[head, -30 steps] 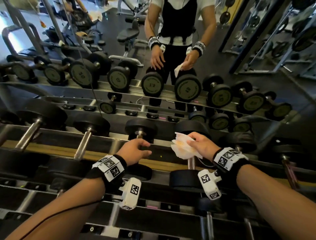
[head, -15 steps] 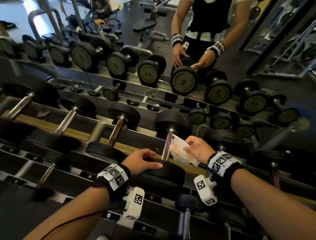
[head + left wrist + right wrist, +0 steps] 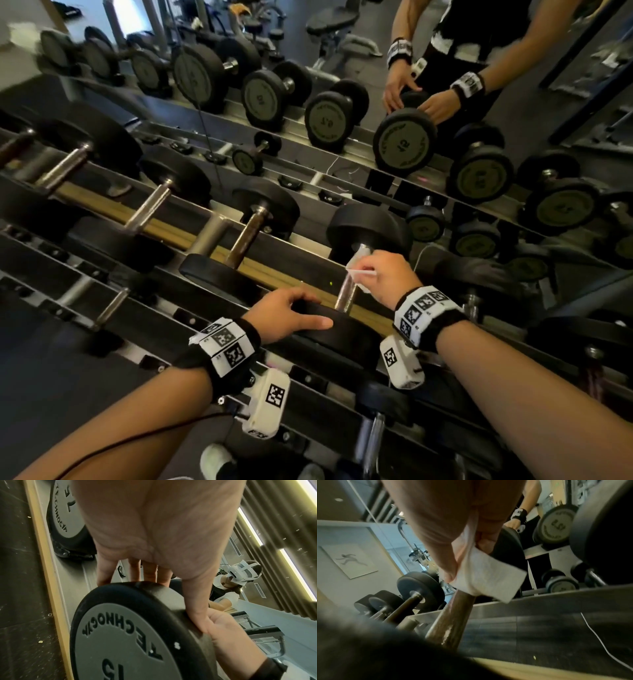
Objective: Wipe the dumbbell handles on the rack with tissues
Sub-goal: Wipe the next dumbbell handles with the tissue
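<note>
A large wall mirror (image 3: 342, 85) behind the rack reflects a dark gym floor (image 3: 534, 113), a padded bench (image 3: 337, 20) and other machines. In the right wrist view a pale wall (image 3: 339, 588) carries a framed picture of a running figure (image 3: 348, 560). The left wrist view shows a slatted ceiling (image 3: 274, 524) with long bright light strips (image 3: 296, 572).

We see the dumbbell (image 3: 346, 274) lying across the rack (image 3: 281, 274) rails, black round heads, near head marked 15 on its grey face in the left wrist view. Its handle (image 3: 344, 294) is bare metal, worn and brownish, tilted up toward the far head. The tissue (image 3: 359, 270), white and folded, is wrapped on the handle's upper part near the far head, one flat corner sticking out.
</note>
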### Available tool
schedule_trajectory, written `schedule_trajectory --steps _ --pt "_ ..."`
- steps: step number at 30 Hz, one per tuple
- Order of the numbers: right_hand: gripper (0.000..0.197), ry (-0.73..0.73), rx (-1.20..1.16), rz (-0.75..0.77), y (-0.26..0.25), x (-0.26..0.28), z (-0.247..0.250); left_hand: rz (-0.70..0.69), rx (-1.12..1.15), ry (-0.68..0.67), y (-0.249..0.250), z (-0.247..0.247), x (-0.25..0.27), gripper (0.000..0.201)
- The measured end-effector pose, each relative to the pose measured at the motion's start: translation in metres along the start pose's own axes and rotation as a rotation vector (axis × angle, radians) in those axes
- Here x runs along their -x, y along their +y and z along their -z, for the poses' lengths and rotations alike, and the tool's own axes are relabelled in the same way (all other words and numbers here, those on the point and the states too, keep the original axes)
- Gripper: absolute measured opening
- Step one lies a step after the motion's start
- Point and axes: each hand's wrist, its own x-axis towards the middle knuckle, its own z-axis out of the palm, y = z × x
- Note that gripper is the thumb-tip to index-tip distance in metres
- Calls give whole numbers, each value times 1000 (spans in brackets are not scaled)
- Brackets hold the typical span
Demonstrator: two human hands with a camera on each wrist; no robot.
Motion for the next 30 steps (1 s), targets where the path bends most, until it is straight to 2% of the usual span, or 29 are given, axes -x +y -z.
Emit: schedule_trajectory --steps 2,4,6,9,11,12,13,14,17,23,25,28,30 --pt "13 -40 -3 2 6 0 -5 4 5 6 0 0 -1 65" --pt "20 -126 18 -12 10 1 -9 4 -19 9 1 0 0 66" --pt "33 -180 59 5 16 1 -11 -2 -55 6 1 -1 0 58" --pt "39 -228 118 7 22 1 -16 -3 -73 6 1 -1 1 47" --pt "44 -278 74 -75 20 4 -22 1 -79 6 1 -1 1 47" --pt "53 -277 -32 -108 20 7 -24 3 -85 5 2 -1 1 48" --pt "64 -262 -77 -113 24 7 -29 7 -91 3 3 -1 1 50" --pt "65 -252 -111 -109 28 9 -34 13 -89 2 3 0 1 51" --pt "32 -325 -184 -130 18 19 -27 29 -50 -5 4 0 2 53" --pt "19 -151 -517 -57 12 21 12 43 18 -9 6 0 6 48" --pt "22 -73 -498 -26 9 17 27 42 23 -7 5 -1 6 51" --pt "25 127 -428 22 4 6 41 36 9 -1 3 -1 6 64" --pt "29 274 -322 165 -1 3 45 34 1 5 1 -1 5 69"
